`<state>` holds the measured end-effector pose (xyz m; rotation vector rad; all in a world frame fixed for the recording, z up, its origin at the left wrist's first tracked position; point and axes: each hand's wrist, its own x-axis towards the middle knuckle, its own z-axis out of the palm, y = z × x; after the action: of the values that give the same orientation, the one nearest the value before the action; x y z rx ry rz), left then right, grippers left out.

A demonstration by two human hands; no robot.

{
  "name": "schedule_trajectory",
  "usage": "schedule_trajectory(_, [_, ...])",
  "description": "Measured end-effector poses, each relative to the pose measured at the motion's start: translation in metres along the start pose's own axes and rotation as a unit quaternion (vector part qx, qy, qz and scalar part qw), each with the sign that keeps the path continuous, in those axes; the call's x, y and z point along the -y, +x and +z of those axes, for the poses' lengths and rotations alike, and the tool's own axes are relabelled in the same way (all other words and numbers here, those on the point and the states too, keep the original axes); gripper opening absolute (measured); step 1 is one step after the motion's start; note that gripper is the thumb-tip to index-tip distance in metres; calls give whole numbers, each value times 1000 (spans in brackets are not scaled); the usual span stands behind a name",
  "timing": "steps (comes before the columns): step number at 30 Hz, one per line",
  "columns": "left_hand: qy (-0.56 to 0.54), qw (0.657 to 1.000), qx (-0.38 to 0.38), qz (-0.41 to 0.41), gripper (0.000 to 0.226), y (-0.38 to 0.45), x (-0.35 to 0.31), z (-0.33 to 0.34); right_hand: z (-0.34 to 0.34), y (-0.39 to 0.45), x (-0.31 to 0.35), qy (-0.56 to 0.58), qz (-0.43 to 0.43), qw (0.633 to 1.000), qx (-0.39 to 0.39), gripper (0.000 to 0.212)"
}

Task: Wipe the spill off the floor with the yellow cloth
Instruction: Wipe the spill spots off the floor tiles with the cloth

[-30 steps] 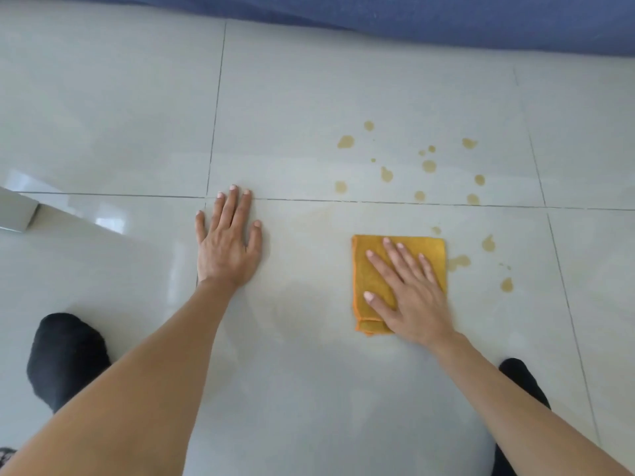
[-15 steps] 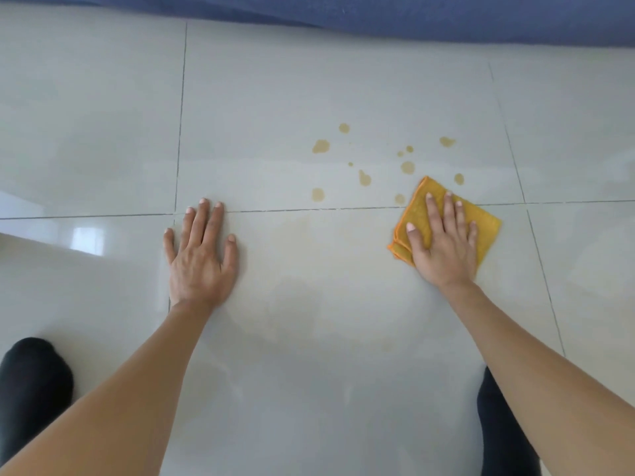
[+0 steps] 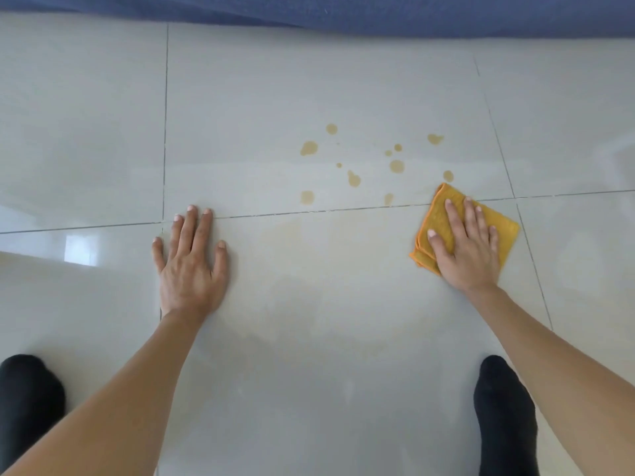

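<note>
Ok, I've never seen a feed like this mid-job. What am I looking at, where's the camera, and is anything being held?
This is one wide-angle camera worn on a person's head, looking down at their own two bare hands. No machine is involved. The left hand rests flat on the glossy grey tiled floor. The right hand presses a folded yellow cloth with orange stitched edges flat against the tiles; nothing is gripped. Brownish spilled drops lie beyond and between the hands. Two black-socked feet show at the bottom, blue fabric along the top.

Home interior, glossy pale floor tiles (image 3: 309, 80), blue fabric (image 3: 343, 12) draped along the far edge
</note>
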<state>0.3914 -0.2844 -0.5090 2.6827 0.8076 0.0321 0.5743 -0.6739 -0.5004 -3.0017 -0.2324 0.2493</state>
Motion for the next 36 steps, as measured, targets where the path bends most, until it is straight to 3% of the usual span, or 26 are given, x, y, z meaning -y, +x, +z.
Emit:
schedule_trajectory(7, [3, 1000, 3, -4, 58, -1, -2, -1, 2, 68, 65, 3, -7, 1000, 0, 69])
schedule_trajectory(13, [4, 1000, 12, -12, 58, -1, -2, -3, 17, 55, 146, -13, -142, 990, -2, 69])
schedule_trajectory(18, [0, 1000, 16, -15, 59, 0, -1, -2, 17, 24, 108, -41, -262, 964, 38, 67])
schedule_trajectory(20, [0, 1000, 16, -16, 59, 0, -1, -2, 11, 30, 79, -41, -248, 967, 43, 68])
schedule_trajectory(23, [-4, 1000, 18, -16, 59, 1, -2, -4, 1, 55, 53, -33, -156, 987, 25, 70])
schedule_trajectory(29, [-1, 999, 26, -19, 60, 0, -4, -7, -1, 121, 91, 7, 5, 1000, -2, 68])
schedule_trajectory(32, [-2, 999, 30, -20, 61, 1, -6, -9, 2, 136, 132, 15, -5, 1000, -4, 69])
schedule_trajectory(36, [-5, 999, 31, -22, 61, 0, -6, -9, 11, 132, 187, 7, -82, 997, 10, 70])
